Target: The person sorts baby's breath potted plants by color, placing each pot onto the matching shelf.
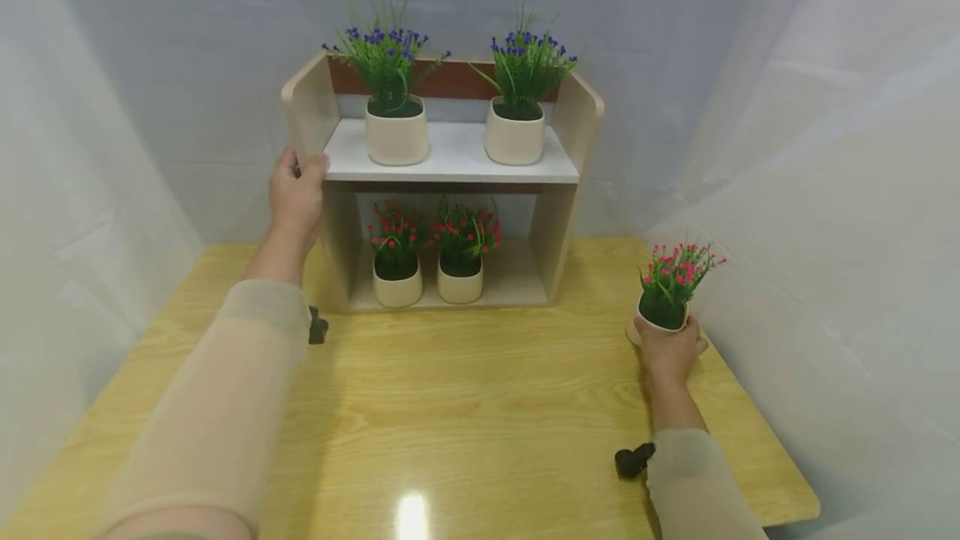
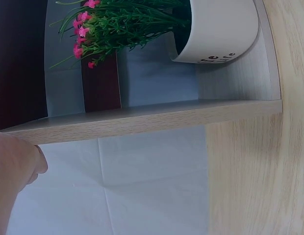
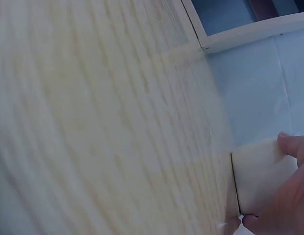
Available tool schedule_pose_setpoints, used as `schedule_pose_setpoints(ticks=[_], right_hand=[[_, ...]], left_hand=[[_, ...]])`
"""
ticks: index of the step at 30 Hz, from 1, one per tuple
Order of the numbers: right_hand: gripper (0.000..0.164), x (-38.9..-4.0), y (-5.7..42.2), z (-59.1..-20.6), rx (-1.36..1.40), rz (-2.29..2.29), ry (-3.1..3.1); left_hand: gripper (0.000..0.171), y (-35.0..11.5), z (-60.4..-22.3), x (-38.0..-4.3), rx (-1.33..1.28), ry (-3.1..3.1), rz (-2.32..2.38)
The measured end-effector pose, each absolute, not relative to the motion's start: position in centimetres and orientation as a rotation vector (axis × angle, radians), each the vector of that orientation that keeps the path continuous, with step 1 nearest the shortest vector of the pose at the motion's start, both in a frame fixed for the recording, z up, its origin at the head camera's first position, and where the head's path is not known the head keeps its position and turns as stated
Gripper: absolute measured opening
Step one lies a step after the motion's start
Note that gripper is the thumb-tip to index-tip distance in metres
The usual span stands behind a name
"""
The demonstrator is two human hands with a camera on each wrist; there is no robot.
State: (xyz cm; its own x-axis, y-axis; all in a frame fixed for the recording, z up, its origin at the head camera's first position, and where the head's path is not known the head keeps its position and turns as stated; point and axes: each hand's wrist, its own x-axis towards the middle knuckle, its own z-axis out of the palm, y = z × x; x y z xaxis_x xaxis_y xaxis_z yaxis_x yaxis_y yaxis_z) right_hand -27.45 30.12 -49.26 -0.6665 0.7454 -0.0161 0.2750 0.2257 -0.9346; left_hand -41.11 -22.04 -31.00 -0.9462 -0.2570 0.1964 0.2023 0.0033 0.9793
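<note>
A small two-tier wooden shelf (image 1: 450,176) stands on the table. My left hand (image 1: 297,194) grips its left side panel (image 2: 142,120) at the height of the white middle board, thumb at the front edge. At the table's right side, my right hand (image 1: 669,350) holds a white pot (image 3: 262,176) with pink flowers (image 1: 678,269), fingers around its sides. The pot is upright, its base right at the tabletop in the right wrist view. Two pots with blue-purple flowers (image 1: 397,136) (image 1: 515,136) occupy the upper board. Below, two pots with red-pink flowers (image 1: 397,286) (image 1: 461,283) sit side by side.
The wood-grain table (image 1: 465,407) extends in front of the shelf, its right edge close beside the held pot. Pale sheeting (image 1: 832,215) hangs behind and on both sides. A black wrist-camera part (image 1: 633,462) sticks out from the right sleeve.
</note>
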Motion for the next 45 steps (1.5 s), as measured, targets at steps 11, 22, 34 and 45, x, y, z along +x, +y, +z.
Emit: schedule_pose_setpoints(ticks=[11,22,34,45], right_hand=[[0.098,-26.7,29.0,-48.5,-0.842,1.495,-2.043],[0.1,-25.2,25.9,-46.9,-0.665,1.583,-2.092],[0.095,-24.1,21.1,-45.4,-0.46,1.719,-2.144],[0.095,-24.1,17.9,-45.5,-0.308,1.651,-2.238]], left_hand=[[0.056,-21.9,-31.1,-41.2,0.051,-1.941,-2.018],[0.057,-22.0,-31.1,-41.0,0.051,-1.933,-2.027],[0.054,-22.1,-31.1,-40.9,0.057,-1.949,-2.019],[0.055,-22.0,-31.1,-40.9,0.05,-1.961,-2.019]])
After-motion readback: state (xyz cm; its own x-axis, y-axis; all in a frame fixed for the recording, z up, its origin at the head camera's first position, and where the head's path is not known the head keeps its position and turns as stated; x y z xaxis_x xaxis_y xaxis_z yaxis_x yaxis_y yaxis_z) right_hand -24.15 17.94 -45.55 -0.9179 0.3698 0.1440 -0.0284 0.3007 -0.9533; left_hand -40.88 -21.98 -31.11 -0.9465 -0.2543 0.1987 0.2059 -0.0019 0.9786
